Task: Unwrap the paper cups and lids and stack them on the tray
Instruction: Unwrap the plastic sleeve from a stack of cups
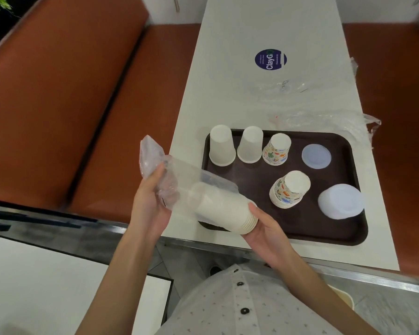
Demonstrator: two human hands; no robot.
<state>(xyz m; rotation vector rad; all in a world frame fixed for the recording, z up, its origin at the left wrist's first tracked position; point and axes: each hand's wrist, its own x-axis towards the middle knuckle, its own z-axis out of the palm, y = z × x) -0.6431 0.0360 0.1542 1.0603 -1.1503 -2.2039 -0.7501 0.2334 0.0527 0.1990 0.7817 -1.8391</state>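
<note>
Clear plastic wrapper [153, 160] is being gripped by left hand [150, 206] fingers, the white paper cup stack [220, 209] being clasped at its rims by right hand [264, 230] fingers.

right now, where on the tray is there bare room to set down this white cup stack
Barest: the tray floor left of the near patterned stack, in front of the far-left white cup. Also the front strip between that stack, the lid pile and the near rim. Crowded: back row and right side with lids.
</note>
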